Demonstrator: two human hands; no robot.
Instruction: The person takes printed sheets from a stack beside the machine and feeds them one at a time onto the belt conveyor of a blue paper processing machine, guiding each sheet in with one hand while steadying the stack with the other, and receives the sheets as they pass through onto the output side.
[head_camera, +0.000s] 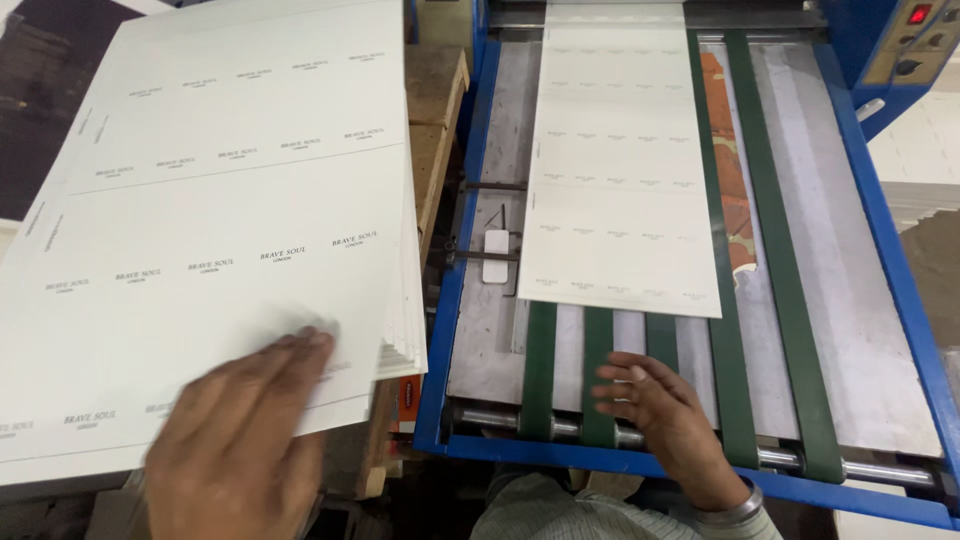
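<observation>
Smooth white rectangular card sheets (200, 200) under flat hands, beside ribbed green belts (775, 250).

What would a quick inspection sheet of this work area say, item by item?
Surface: blue-framed feed table with green belts over metal plates.
Job's things: printed white sheet lying flat on the belts; stack of printed sheets to the left.
Clutter: orange-brown patch between two belts.
Grippers: left hand, blurred, on the stack's top sheet; right hand flat on the belts, just short of the sheet's near edge.
Cables: nothing seen.
Surroundings: control panel, top right.
</observation>
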